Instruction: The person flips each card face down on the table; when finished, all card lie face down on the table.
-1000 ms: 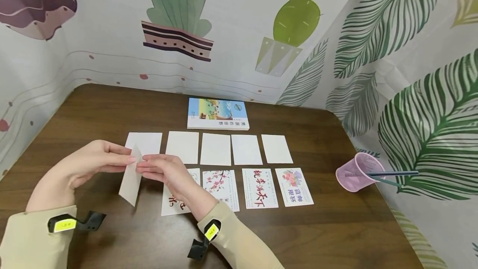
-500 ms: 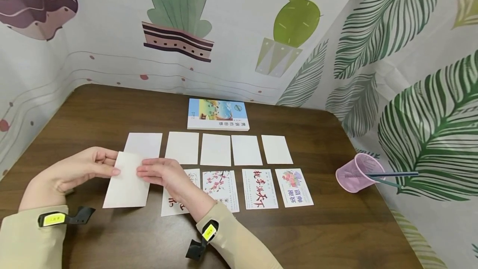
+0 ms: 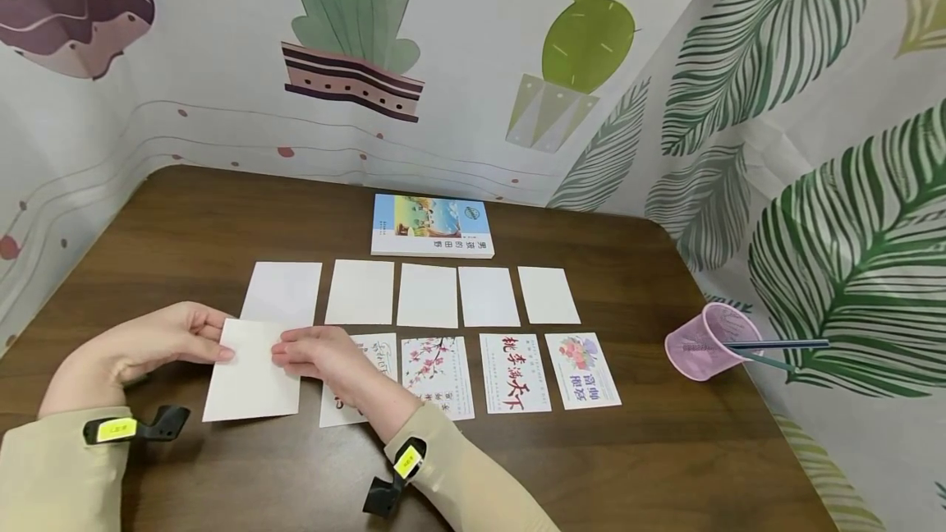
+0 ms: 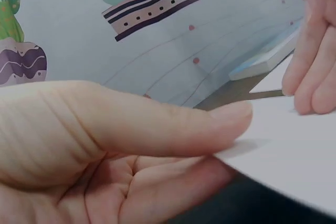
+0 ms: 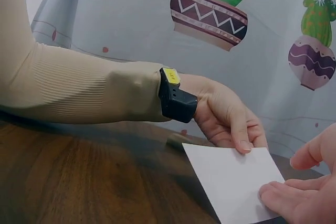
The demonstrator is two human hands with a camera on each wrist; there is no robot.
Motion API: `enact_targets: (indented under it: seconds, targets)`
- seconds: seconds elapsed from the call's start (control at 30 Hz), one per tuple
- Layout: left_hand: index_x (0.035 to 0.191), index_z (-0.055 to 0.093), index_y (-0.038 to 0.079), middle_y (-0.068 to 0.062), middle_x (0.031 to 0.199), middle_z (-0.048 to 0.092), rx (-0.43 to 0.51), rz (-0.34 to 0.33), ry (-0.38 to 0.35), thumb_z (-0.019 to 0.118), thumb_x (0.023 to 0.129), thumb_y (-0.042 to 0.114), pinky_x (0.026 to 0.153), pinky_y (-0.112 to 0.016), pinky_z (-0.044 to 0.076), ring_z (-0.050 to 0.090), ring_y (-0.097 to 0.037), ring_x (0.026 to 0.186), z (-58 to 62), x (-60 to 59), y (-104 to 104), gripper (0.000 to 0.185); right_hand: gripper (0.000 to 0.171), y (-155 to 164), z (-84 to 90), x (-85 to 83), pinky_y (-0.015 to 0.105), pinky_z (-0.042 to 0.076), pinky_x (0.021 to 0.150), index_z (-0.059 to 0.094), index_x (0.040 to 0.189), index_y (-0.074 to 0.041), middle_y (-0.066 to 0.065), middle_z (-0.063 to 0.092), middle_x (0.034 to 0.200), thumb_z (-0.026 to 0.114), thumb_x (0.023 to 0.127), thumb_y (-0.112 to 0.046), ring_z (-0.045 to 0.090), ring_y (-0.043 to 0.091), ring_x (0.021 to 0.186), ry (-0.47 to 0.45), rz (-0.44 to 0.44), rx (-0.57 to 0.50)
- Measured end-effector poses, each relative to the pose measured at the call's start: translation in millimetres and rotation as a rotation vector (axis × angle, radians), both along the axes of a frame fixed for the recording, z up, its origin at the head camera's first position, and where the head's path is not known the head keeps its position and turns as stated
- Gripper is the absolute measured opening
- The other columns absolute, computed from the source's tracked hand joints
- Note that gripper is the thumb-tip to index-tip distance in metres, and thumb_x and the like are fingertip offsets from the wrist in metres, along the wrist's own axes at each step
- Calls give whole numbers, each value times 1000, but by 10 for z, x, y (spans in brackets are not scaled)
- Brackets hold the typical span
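Plant pictures cover the walls around a dark wooden table (image 3: pixel 185 220). At about 8 o'clock on it, the left hand (image 3: pixel 151 343) pinches the left edge of a blank white card (image 3: pixel 251 372), thumb on top and fingers under. The right hand (image 3: pixel 325 351) lays nearly straight fingers on the card's right edge, holding nothing. The card lies low and flat, at the left end of the near row, beside four picture cards (image 3: pixel 513 372). Behind them, toward 12 o'clock, sit five blank cards (image 3: pixel 427 294), then a book (image 3: pixel 432 224). A tipped pink cup (image 3: pixel 705 343) lies at 3 o'clock. It looks like the card is being set face down; next, both hands would need to let go gently.
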State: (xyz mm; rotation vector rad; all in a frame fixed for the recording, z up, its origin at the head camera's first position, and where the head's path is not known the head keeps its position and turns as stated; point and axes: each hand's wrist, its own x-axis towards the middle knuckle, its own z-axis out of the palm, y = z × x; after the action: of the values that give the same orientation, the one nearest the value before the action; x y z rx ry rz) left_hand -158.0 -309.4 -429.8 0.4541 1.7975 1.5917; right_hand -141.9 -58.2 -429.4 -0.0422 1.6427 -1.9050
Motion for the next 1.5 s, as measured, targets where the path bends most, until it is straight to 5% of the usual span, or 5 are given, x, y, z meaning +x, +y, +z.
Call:
enact_targets:
  seconds: [0.4, 0.73, 1.03, 1.33, 1.5]
  targets:
    - [123, 44, -28, 0, 103, 75, -121, 47, -7, 58, 96, 3, 82, -23, 59, 70, -11, 92, -34, -7, -52, 44, 24, -49, -26, 54, 34, 57, 93, 64, 112, 8, 19, 72, 106, 60, 90, 0, 69, 27, 104, 3, -4, 103]
    - [131, 38, -26, 7, 105, 73, -177, 109, -42, 58, 97, 7, 83, -19, 57, 67, -4, 94, 4, -1, -108, 52, 19, -78, -23, 73, 36, 58, 91, 65, 107, 8, 19, 73, 101, 57, 92, 0, 70, 30, 102, -21, -53, 135]
    - [133, 39, -24, 8, 107, 73, -242, 188, 42, 57, 98, 10, 82, -16, 56, 67, 0, 98, 39, 13, -163, 52, 23, -46, -14, 80, 37, 59, 90, 63, 111, 11, 23, 72, 104, 52, 96, -3, 70, 33, 104, 3, -33, 132]
    - [124, 61, -3, 7, 108, 74, -136, 302, 84, 52, 100, 5, 84, -17, 57, 69, -3, 99, 54, -11, -181, 27, 27, 11, 11, 26, 35, 57, 92, 62, 116, 11, 24, 71, 109, 54, 96, -5, 68, 33, 108, -2, 45, 106]
    - [127, 55, -11, 4, 108, 74, -126, 301, 113, 48, 103, 10, 84, -20, 58, 70, -6, 100, 59, -40, -51, 33, 30, 96, 73, -61, 34, 57, 94, 61, 120, 11, 25, 69, 114, 54, 97, -7, 65, 35, 112, 3, 111, 53]
